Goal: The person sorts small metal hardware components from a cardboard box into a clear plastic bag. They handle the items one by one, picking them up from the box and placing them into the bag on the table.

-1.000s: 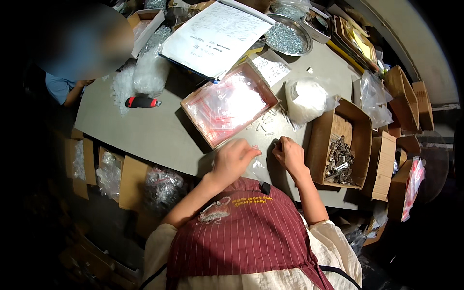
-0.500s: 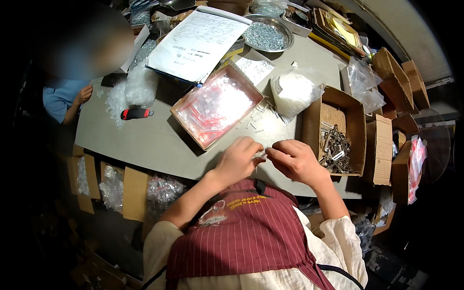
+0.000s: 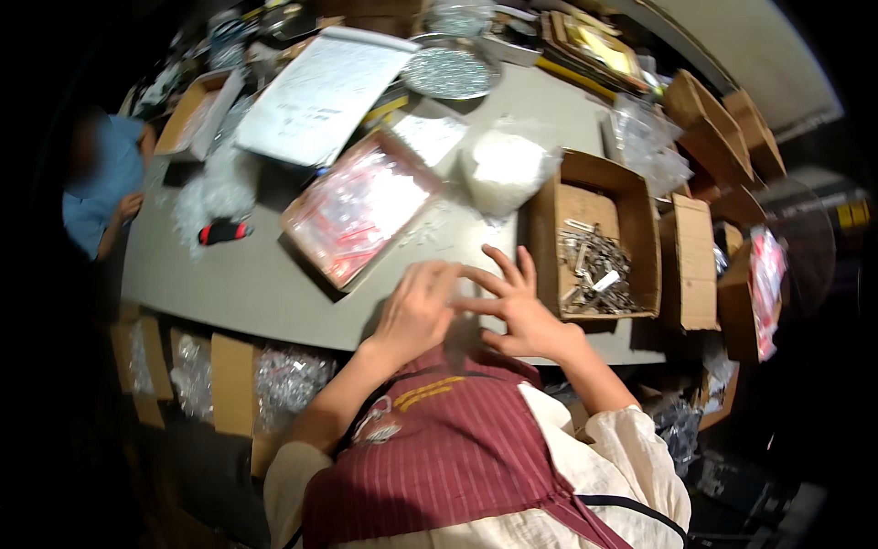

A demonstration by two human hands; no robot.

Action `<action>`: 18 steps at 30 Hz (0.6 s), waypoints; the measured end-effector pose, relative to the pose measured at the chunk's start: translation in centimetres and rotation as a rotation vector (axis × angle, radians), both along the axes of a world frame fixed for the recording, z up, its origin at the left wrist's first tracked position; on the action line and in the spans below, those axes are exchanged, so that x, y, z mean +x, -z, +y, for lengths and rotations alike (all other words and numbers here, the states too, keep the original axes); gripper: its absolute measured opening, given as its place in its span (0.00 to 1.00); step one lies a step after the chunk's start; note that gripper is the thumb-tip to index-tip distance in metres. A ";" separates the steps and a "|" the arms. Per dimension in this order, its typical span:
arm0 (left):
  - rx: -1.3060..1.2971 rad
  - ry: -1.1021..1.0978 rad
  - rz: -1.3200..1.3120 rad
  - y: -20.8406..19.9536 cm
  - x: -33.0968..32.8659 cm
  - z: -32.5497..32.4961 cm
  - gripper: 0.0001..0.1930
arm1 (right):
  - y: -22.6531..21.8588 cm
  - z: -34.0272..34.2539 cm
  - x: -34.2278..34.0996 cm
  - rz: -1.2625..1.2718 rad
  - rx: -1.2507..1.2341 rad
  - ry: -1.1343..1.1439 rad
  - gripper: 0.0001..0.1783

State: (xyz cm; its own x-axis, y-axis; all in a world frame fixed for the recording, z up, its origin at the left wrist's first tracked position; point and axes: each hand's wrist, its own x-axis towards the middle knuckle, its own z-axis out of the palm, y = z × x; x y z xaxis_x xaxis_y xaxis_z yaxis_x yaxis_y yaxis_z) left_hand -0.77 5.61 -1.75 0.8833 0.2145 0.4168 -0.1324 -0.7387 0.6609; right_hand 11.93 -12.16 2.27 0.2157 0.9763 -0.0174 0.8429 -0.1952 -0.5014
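My left hand (image 3: 416,309) and my right hand (image 3: 514,309) meet over the near edge of the grey table (image 3: 247,284), just above my striped apron. The left hand's fingers are curled around a small clear bag (image 3: 474,320), which is mostly hidden between the hands. My right index finger and thumb pinch the bag from the right, with the other fingers splayed upward. An open cardboard box (image 3: 640,215) holding several metal parts (image 3: 593,270) stands right beside my right hand.
A shallow tray of red-tinted clear bags (image 3: 357,206), a white bag of small parts (image 3: 503,169), a paper pad (image 3: 320,91) and a metal bowl (image 3: 450,69) lie further back. A red-and-black tool (image 3: 224,231) lies left. A person in blue (image 3: 96,183) sits far left. Cardboard boxes (image 3: 690,261) crowd the right.
Both hands have drawn back from the table toward my chest and come together. My right fingers have spread. The view has tilted, shifting the table upward.
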 end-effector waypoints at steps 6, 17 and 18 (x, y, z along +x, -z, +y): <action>0.070 0.000 0.139 1.7 0.0 -0.3 0.31 | 1.4 -1.6 -1.5 0.085 0.004 -0.021 0.36; -0.297 -0.017 0.249 3.5 -0.7 -1.3 0.17 | 2.0 -9.5 12.9 -0.251 -0.037 0.642 0.12; -0.282 -0.027 0.225 3.6 -0.8 -1.2 0.16 | 2.9 -10.3 14.1 -0.283 -0.234 0.644 0.15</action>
State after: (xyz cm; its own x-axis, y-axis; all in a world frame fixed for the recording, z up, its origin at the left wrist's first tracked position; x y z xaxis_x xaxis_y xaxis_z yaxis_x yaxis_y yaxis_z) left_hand -1.54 4.38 -5.38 0.9388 0.3177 0.1334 0.0566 -0.5240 0.8498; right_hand 26.05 -22.50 -0.65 0.7714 0.6327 -0.0689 0.6164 -0.7696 -0.1667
